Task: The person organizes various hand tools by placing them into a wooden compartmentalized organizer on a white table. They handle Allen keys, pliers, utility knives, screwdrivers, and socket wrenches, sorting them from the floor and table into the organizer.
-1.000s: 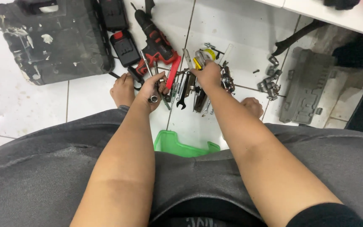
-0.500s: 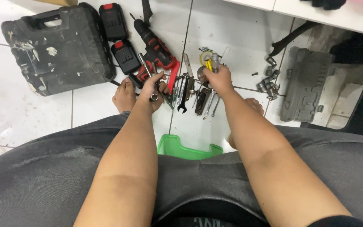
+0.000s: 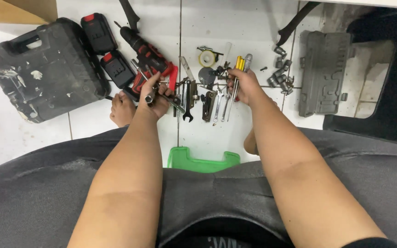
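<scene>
— What is the left hand (image 3: 155, 96) doing?

— Its fingers are clenching around a metal socket wrench (image 3: 149, 98), which is sticking out towards the red and black cordless drill (image 3: 145, 57) lying on the white tiled floor (image 3: 244, 27).

— And the right hand (image 3: 244, 87)?

— It is closing its fingers on a bunch of screwdrivers (image 3: 240, 64), their yellow and grey handles pointing away from the person. Both hands are hovering over a row of spanners (image 3: 219, 103) and other small tools spread across the tiles.

— What is lying around them?

— Two black and red battery packs (image 3: 109, 50) are sitting just beside the drill, and a black plastic drill case (image 3: 42, 69) is resting shut further left. A cluster of loose sockets (image 3: 281, 73) is lying right of the screwdrivers, next to a grey socket tray (image 3: 322, 73). A roll of tape (image 3: 206, 58) is sitting beyond the spanners, and a green plastic stool (image 3: 203, 163) is showing between the person's knees.
</scene>
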